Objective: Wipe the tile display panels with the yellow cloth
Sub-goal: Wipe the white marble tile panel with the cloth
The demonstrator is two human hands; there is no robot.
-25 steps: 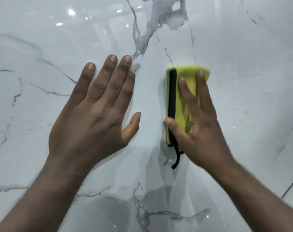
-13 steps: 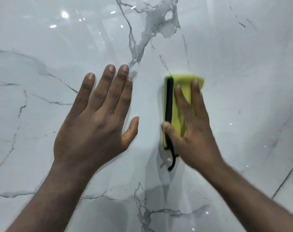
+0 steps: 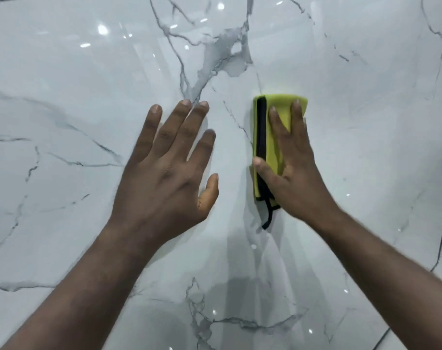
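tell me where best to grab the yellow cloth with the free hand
Probably pinch the cloth along its black edge, coming from the left. It lies folded flat on the tile under the right hand, which covers its middle and right side; that edge's upper stretch is bare.

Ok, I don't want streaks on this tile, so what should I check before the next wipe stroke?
1. The yellow cloth lies flat on the tile panel: ok.
2. The right hand presses the cloth with straight fingers: ok.
3. The left hand rests apart from the cloth: ok.
4. The cloth's black loop tucked in: not ok, it hangs loose below.
5. Dirt left on the panel: cannot tell, glare.
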